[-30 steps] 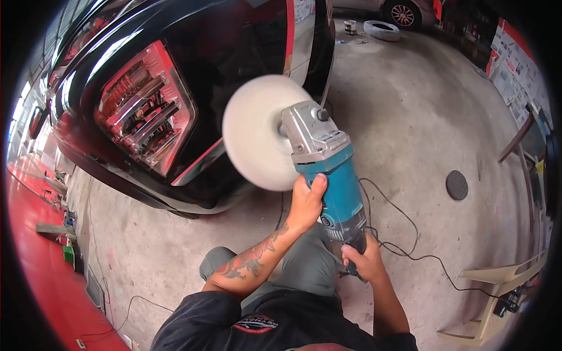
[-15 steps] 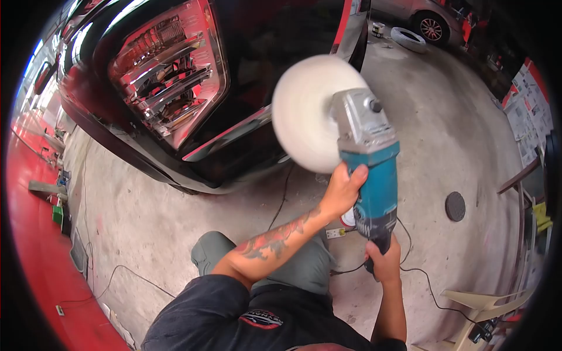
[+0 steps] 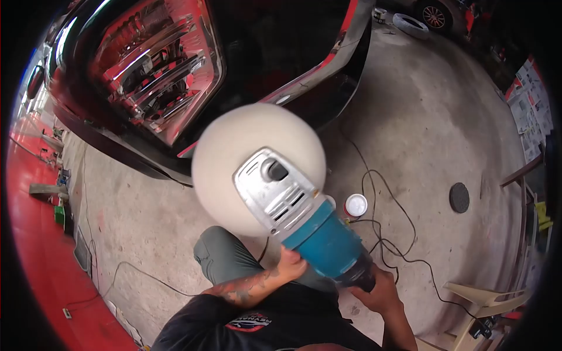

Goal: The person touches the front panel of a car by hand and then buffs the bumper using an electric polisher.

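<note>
Concrete flr [image 3: 421, 134] w/ cords [image 3: 381, 240], blk car [image 3: 263, 47] adj., both hands [image 3: 379, 292] gripping teal polisher [image 3: 325, 237].

Counted at the work position: two hands, one left hand [image 3: 293, 264] and one right hand [image 3: 381, 289], one polisher [image 3: 321, 240] and one round pad [image 3: 221, 161]. On the left are one dark vehicle [image 3: 266, 61] and one lamp unit [image 3: 161, 67]; on the floor, one white-topped tub [image 3: 356, 205] in clear view and, to the right, one dark disc [image 3: 459, 198]. Far right shows one loose tyre [image 3: 404, 30] and one mounted wheel [image 3: 434, 16]; overlapping cords [image 3: 432, 269] prevent an exact cord count.
</note>
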Demonstrator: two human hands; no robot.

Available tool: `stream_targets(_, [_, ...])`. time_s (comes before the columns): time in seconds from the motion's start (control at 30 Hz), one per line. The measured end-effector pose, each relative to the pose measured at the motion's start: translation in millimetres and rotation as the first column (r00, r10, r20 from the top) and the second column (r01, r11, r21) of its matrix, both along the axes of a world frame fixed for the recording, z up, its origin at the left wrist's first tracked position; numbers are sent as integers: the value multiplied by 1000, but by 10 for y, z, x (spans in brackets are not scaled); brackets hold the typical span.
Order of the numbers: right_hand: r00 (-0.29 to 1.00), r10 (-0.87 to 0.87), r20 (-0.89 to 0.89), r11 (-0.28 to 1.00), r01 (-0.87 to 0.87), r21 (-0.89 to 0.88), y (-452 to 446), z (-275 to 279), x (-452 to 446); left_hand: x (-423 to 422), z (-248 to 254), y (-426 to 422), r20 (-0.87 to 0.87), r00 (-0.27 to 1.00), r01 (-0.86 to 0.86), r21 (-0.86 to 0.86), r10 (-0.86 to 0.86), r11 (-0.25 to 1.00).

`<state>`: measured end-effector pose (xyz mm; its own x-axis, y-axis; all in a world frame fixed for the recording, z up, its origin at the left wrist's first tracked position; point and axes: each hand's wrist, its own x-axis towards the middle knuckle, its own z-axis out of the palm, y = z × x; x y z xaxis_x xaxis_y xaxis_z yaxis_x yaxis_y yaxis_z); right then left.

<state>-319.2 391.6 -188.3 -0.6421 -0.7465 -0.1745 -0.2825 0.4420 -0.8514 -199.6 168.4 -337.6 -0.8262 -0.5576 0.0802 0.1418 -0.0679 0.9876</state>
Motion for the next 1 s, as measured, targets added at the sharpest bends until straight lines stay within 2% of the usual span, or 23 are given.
stream_targets(0.03, [999,-31,-12,999,30,-29,23,38,30,-53,112,15,-4,1000,14,16,-14,1000])
stream_targets(0.1, [991,-131,-2,990,131,-51,102,-6,44,-486,301,72,-134,991,38,82,-27,996])
stream_targets(0.2, [978,-205,51,975,208,-77,44,101,45,-924,823,109,-302,951,159,306,-63,939])
stream_targets(0.27, [974,-221,48,961,225,-157,29,-3,32,-962,1083,69,-369,925,220,336,-86,916])
stream_targets(0.3, [976,-209,63,971,215,-102,46,-36,21,-955,1160,32,-379,919,220,275,-105,936])
stream_targets(0.4, [989,-148,3,974,147,-174,-45,-98,44,-800,1059,-36,-346,936,152,237,-63,960])
stream_targets(0.5, [993,-72,-90,979,53,-195,-177,-79,71,-569,471,-64,-353,935,68,298,44,952])
stream_targets(0.57, [979,45,-198,986,-75,-151,-237,-41,64,-424,577,-135,-428,902,123,385,59,915])
stream_targets(0.63, [955,134,-266,979,-169,-114,-303,54,66,-200,1254,-196,-550,835,294,485,26,823])
stream_targets(0.7, [934,197,-299,968,-233,-91,-396,192,93,-108,1312,-271,-572,820,276,439,29,855])
stream_targets(0.9, [938,103,-330,985,-144,-100,-259,145,48,-318,1301,-176,-503,864,255,478,24,841])
stream_targets(1.0, [961,-47,-274,991,10,-133,-222,219,44,-563,1110,-147,-446,895,256,470,-23,845])
